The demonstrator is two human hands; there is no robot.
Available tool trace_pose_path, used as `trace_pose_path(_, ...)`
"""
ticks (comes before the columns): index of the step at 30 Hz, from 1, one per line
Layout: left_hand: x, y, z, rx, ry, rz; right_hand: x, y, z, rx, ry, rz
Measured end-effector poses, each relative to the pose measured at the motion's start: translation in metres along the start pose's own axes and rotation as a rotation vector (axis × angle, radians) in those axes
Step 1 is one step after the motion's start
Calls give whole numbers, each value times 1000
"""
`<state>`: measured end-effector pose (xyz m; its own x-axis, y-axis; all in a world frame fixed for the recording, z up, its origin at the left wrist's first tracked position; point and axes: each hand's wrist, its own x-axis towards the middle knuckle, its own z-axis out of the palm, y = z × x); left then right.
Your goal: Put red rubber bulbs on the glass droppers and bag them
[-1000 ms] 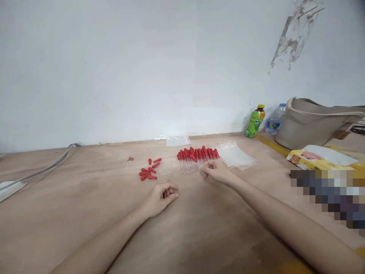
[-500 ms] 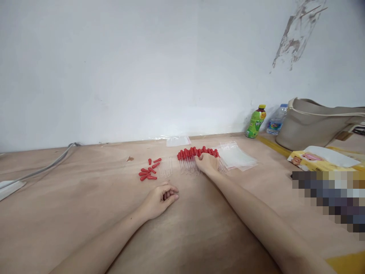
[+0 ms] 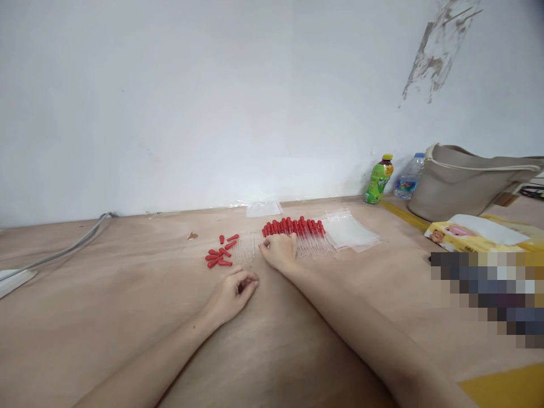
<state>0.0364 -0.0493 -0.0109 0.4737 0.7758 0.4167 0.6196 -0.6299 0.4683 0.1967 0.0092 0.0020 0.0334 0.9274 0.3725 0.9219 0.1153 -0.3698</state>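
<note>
My right hand (image 3: 278, 251) lies over the left end of a row of glass droppers (image 3: 312, 241) with red rubber bulbs. Its thumb and fingers are closed together near the loose glass tubes (image 3: 244, 247); whether anything is between them is too small to make out. Nearer to me, my left hand (image 3: 233, 293) rests on the table with its fingers curled in and its thumb close to them, nothing visible in it. Several loose red rubber bulbs (image 3: 213, 255) lie beyond the left hand, left of the bare tubes.
Clear zip bags (image 3: 351, 231) lie right of the droppers, and another bag (image 3: 262, 209) by the wall. Further right are a green bottle (image 3: 378, 180), a water bottle (image 3: 408, 177), a beige bin (image 3: 459, 184) and a yellow tissue pack (image 3: 450, 233). A grey cable (image 3: 87, 241) runs at left.
My right hand has moved left along the row, from the right part of the droppers to their left end. The left hand's fingers have drawn closer together.
</note>
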Motion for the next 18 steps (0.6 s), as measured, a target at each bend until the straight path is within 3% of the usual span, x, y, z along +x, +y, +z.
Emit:
trace_pose_path(3, 2, -19, -13, 212, 188, 32, 8, -14, 12, 4, -2, 49)
trace_pose_path(5, 3, -34, -23, 301, 243, 49, 13, -19, 18, 6, -4, 69)
trace_pose_path(10, 5, -58, -32, 426, 208, 64, 13, -20, 23, 3, -31, 84)
trace_pose_path(18, 9, -66, -28, 452, 209, 90, -17, -8, 6, 34, -50, 51)
